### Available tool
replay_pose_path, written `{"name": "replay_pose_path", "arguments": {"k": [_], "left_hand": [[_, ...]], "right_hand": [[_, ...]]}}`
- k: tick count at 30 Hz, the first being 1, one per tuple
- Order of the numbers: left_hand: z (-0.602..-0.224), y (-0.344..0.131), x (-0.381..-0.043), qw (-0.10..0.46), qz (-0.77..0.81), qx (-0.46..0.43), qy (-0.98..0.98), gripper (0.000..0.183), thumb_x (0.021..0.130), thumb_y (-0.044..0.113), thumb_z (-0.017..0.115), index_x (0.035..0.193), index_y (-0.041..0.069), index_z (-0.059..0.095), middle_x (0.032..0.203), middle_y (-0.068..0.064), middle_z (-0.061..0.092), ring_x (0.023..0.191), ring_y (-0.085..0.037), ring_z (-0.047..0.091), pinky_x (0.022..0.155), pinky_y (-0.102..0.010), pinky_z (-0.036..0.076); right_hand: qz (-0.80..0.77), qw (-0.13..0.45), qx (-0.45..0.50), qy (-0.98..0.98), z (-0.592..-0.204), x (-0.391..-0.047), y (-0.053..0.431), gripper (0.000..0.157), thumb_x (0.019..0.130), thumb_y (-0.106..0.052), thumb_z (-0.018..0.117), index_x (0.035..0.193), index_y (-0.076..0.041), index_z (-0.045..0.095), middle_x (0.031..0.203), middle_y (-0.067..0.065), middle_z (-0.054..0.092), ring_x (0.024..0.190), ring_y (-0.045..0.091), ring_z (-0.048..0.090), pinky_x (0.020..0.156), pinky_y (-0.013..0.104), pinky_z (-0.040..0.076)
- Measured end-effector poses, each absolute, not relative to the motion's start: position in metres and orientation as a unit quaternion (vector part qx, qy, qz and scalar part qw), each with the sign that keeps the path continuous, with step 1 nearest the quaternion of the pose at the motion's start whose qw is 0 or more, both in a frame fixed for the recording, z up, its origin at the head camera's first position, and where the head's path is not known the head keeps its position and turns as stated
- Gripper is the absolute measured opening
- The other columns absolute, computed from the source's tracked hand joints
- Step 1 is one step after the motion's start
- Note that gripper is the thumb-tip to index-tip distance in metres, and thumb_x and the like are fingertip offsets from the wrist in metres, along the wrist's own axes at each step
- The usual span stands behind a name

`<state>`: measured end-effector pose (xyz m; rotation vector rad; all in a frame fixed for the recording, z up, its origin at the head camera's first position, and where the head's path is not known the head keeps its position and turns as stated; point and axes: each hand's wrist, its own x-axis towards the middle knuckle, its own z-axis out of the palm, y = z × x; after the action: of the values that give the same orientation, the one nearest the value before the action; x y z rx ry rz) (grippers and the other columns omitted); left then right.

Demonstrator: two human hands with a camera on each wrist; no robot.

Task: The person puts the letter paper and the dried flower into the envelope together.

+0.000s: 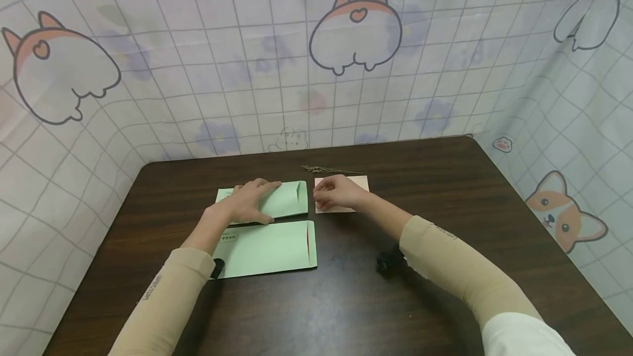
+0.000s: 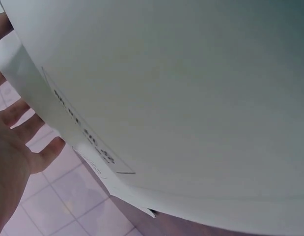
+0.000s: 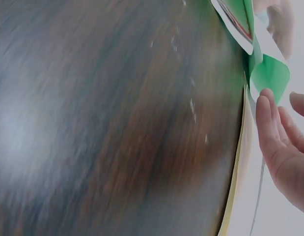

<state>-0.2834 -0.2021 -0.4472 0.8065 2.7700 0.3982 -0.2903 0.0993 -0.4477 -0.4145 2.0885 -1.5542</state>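
My left hand [image 1: 249, 201] rests spread over the farther pale green envelope [image 1: 284, 202], thumb along its near edge. Nearer to me, beneath my left wrist, lies a second green envelope [image 1: 272, 247]; a red sliver shows at its right-hand opening. It fills much of the left wrist view, with my fingers [image 2: 48, 152] beyond its printed edge. My right hand [image 1: 338, 192] hovers over a pale pink card [image 1: 360, 183], close to the farther envelope's flap. In the right wrist view, a gap shows between the thumb and the bent fingers near the green flap [image 3: 272, 78].
A dried plant sprig [image 1: 326, 170] lies just behind the card. The dark wooden table [image 1: 346, 312] meets a patterned cloth backdrop [image 1: 277, 92] at the back and sides. A black wrist device [image 1: 388, 261] sits under the right forearm.
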Motion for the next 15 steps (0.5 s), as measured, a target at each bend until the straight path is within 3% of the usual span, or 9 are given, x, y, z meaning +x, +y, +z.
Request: {"name": "replay_pose_path", "arguments": {"k": [15], "left_hand": [[-0.447,-0.204,-0.283,0.116,0.139,0.27,0.946,0.097,0.085,0.041,0.083,0.163,0.015,0.031,0.153,-0.02,0.04,0.137,-0.04,0.044,0.104,-0.07,0.03]], "right_hand": [[-0.525,0.197,-0.135,0.817,-0.446,-0.303,0.14,0.032,0.105,-0.013,0.06,0.126,0.011,0.065,0.108,0.022,0.07,0.094,0.031,0.072,0.081,0.038,0.059]]}}
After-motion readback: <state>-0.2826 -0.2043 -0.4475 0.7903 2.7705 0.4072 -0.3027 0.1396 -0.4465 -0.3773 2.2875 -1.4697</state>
